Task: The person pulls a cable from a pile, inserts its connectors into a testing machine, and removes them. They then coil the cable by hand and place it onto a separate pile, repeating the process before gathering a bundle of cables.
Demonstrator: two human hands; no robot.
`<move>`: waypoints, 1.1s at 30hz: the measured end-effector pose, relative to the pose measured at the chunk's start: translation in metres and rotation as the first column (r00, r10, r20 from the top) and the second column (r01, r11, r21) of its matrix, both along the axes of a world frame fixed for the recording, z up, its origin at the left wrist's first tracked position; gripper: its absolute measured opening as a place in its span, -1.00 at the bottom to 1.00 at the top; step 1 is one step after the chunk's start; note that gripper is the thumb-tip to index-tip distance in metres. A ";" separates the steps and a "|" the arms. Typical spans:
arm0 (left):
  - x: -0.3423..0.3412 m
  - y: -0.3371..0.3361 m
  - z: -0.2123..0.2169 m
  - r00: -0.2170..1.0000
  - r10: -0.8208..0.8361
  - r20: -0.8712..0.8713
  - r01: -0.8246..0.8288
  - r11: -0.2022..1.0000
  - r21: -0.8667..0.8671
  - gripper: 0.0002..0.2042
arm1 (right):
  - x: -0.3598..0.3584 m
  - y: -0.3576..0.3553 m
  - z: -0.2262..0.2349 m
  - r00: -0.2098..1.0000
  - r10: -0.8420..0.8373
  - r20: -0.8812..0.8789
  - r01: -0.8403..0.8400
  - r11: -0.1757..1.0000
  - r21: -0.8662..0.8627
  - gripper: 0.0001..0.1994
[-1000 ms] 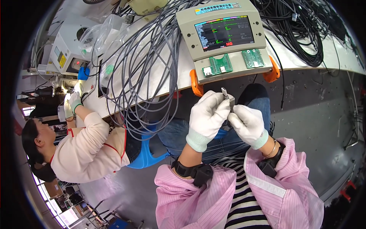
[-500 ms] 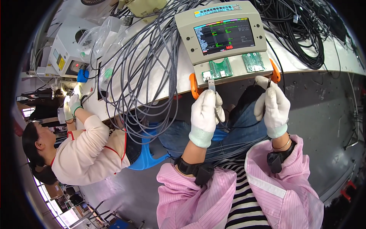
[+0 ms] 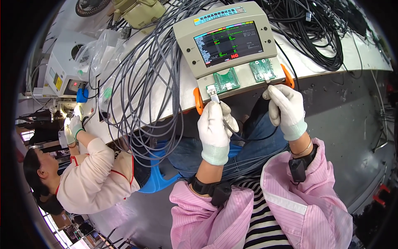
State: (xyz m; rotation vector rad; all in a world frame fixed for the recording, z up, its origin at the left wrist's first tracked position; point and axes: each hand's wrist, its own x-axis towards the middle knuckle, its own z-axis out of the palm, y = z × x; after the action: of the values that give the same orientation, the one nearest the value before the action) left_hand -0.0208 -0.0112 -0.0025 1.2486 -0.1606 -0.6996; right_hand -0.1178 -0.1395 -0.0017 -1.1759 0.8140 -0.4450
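Note:
A beige cable tester (image 3: 226, 40) with a lit screen stands at the table edge. Two green circuit boards, a left one (image 3: 230, 79) and a right one (image 3: 260, 69), lie on its front ledge. My gloved left hand (image 3: 214, 133) is closed on a flat metal USB plug (image 3: 214, 98), whose tip meets the socket on the left board. My gloved right hand (image 3: 288, 108) pinches the cable's other, small connector (image 3: 268, 81) against the right board's front port. How deep either plug sits is not clear. The dark cable (image 3: 265, 137) sags between my hands, above my lap.
Orange clamps (image 3: 198, 101) (image 3: 287, 76) flank the ledge. Grey cables (image 3: 159, 83) drape over the table edge at left; a black coil (image 3: 327, 54) lies at far right. A co-worker (image 3: 95, 174) in white gloves sits left, beside a blue stool (image 3: 155, 178) and a white machine (image 3: 62, 70).
The right connector has moved from below the right board up to its port. The left plug stays at the left board's socket. The whole view has shifted slightly.

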 end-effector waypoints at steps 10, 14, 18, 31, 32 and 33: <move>0.002 0.001 -0.002 1.000 -0.023 0.013 0.024 0.997 -0.069 -0.71 | 0.007 0.000 0.002 0.992 -0.038 0.121 0.021 0.990 0.138 -0.72; 0.005 0.007 -0.005 0.998 -0.053 0.017 0.053 0.998 -0.017 -0.65 | 0.005 -0.007 0.005 0.993 0.031 0.116 -0.047 0.989 0.141 -0.66; 0.002 0.010 -0.004 0.999 -0.033 -0.015 0.032 0.997 -0.065 -0.62 | -0.007 -0.013 -0.003 0.994 0.033 0.109 -0.051 0.984 0.171 -0.58; 0.008 -0.003 -0.004 0.996 0.021 -0.086 -0.030 0.995 -0.100 -0.55 | 0.002 -0.009 -0.007 0.980 0.012 0.199 -0.047 0.984 0.170 -0.56; 0.007 -0.004 -0.004 0.994 0.045 -0.097 -0.055 0.993 -0.104 -0.57 | 0.004 -0.008 -0.007 0.980 0.016 0.200 -0.051 0.984 0.172 -0.56; 0.007 -0.006 -0.004 0.992 0.070 -0.108 -0.081 0.991 -0.107 -0.59 | 0.006 -0.007 -0.005 0.985 0.006 0.170 -0.034 0.986 0.162 -0.58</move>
State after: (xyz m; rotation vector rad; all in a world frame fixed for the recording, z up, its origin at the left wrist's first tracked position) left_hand -0.0141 -0.0171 -0.0063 1.1034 -0.0646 -0.6797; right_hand -0.1120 -0.1461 -0.0070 -0.9787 0.6778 -0.4459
